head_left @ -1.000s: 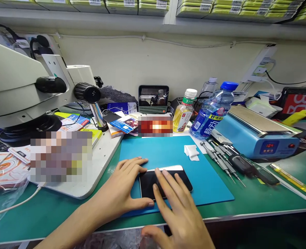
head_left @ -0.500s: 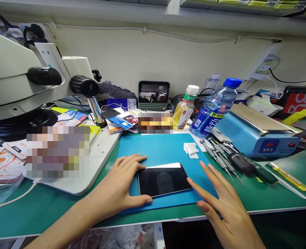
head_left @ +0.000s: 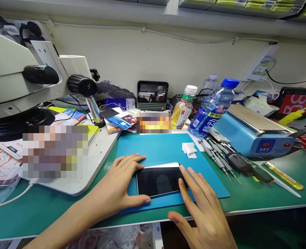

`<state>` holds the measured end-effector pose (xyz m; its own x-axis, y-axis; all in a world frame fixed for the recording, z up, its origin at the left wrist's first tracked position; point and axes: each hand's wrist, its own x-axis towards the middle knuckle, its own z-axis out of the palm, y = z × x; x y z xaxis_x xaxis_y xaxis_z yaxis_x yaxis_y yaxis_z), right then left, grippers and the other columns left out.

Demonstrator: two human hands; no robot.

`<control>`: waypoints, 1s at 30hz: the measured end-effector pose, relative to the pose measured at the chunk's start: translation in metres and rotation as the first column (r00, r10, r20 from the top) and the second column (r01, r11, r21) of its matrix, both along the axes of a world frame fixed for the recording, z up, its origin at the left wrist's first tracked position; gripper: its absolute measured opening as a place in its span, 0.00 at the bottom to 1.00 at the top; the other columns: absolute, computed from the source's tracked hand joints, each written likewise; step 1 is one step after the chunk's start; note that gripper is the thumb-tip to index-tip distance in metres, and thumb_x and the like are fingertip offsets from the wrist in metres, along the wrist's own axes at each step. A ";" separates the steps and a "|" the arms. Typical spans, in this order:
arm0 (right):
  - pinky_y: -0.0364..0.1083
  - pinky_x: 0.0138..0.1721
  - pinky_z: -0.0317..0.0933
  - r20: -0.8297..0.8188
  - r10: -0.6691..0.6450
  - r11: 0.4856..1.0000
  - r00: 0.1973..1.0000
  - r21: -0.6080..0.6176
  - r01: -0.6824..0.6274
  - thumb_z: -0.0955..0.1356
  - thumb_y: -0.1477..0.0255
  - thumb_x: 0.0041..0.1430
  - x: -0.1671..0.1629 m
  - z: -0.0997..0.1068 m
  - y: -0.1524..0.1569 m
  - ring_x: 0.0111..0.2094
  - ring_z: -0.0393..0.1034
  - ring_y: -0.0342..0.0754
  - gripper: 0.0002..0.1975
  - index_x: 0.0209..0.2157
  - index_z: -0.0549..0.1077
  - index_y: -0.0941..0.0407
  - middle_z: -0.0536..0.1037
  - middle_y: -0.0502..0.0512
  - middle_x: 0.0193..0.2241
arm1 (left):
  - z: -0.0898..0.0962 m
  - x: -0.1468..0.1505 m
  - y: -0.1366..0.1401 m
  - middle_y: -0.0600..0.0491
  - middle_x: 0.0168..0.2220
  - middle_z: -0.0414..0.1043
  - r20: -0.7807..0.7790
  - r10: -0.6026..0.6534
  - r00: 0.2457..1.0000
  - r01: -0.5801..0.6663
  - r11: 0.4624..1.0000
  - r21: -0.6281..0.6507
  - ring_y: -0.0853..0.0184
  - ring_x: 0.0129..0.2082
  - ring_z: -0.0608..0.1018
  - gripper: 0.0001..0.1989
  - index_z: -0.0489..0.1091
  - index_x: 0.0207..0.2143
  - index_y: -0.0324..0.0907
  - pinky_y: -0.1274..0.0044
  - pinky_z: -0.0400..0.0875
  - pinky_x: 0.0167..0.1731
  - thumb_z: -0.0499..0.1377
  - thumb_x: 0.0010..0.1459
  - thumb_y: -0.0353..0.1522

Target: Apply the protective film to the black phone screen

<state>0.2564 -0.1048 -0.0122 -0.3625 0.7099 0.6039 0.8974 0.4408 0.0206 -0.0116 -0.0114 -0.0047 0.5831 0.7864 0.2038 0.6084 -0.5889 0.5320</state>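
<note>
A smartphone (head_left: 153, 183) with a dark screen lies on the blue mat (head_left: 147, 147), and a white strip shows beyond its far edge. My left hand (head_left: 116, 181) holds the phone at its left end, thumb at the near edge and fingers at the far edge. Over the phone's right end reaches my right hand (head_left: 204, 211), fingers stretched out, one fingertip at the screen, thumb spread away toward the bench edge. Whether its other fingertips touch the phone I cannot tell. A folded white wipe (head_left: 189, 150) rests on the mat behind the phone.
At left stands a microscope (head_left: 10, 72) on a white base (head_left: 90, 169). Screwdrivers (head_left: 216, 157), a yellow-handled cutter (head_left: 284, 175) and a blue heating plate unit (head_left: 251, 138) are at right. Two drink bottles (head_left: 211, 107) (head_left: 182, 110) stand behind the mat.
My right hand has moved left, from beside the phone's right edge to over its right end. My left hand keeps its hold. The view has shifted slightly.
</note>
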 end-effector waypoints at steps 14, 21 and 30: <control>0.61 0.69 0.60 -0.009 0.077 0.997 0.997 0.018 -0.077 0.65 0.51 0.71 -0.030 0.004 0.004 0.73 0.56 0.62 0.34 0.60 0.73 0.68 0.70 0.70 0.67 | 0.001 0.000 0.000 0.45 0.69 0.66 0.012 -0.008 1.000 0.008 1.000 0.006 0.46 0.70 0.65 0.31 0.68 0.55 0.48 0.52 0.62 0.67 0.74 0.54 0.48; 0.59 0.71 0.57 -0.010 0.139 0.990 0.990 0.026 -0.139 0.66 0.51 0.71 -0.039 0.001 0.012 0.73 0.55 0.61 0.33 0.56 0.75 0.69 0.70 0.70 0.67 | -0.001 0.001 0.001 0.44 0.69 0.66 0.010 -0.008 1.000 0.008 1.000 0.017 0.45 0.70 0.66 0.31 0.68 0.54 0.47 0.52 0.63 0.66 0.74 0.55 0.48; 0.62 0.69 0.60 -0.010 0.135 0.990 0.991 -0.031 -0.135 0.64 0.47 0.70 -0.033 -0.004 0.009 0.74 0.53 0.62 0.36 0.62 0.73 0.64 0.64 0.69 0.71 | -0.001 0.000 0.002 0.44 0.69 0.66 0.001 -0.017 1.000 0.017 1.000 0.017 0.45 0.70 0.66 0.31 0.67 0.54 0.48 0.51 0.63 0.65 0.73 0.55 0.49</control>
